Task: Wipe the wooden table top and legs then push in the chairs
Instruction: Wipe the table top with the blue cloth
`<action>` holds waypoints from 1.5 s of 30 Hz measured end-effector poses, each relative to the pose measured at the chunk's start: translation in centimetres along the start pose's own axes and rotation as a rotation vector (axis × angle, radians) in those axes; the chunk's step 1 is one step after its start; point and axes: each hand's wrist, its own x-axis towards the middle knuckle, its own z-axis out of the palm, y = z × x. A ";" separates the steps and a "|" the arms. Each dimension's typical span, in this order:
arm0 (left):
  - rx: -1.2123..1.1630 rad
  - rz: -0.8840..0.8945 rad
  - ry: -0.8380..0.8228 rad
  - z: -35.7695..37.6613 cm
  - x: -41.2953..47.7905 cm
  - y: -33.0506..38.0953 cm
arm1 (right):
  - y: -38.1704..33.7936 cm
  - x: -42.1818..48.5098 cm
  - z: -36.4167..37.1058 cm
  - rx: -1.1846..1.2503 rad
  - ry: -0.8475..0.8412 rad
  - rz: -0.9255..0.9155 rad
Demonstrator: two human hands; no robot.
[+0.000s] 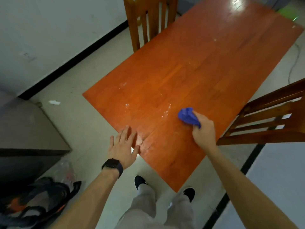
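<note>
An orange-red wooden table top fills the middle of the view, with pale smears and white specks near its close end. My right hand grips a bunched blue cloth and presses it on the table close to the right edge. My left hand is spread flat, fingers apart, its fingertips resting at the table's near left edge; a black watch sits on that wrist. One wooden chair stands at the far left side of the table, and a darker chair stands at the right. The table legs are hidden.
A dark low cabinet stands at the left, with a black and orange bag and a plastic wrapper on the floor before it. A white scrap lies on the pale floor. My feet stand at the table's near corner.
</note>
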 end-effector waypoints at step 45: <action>-0.132 -0.188 -0.140 0.4 1.5 -0.8 | -3.6 13.5 0.4 0.047 -0.129 0.105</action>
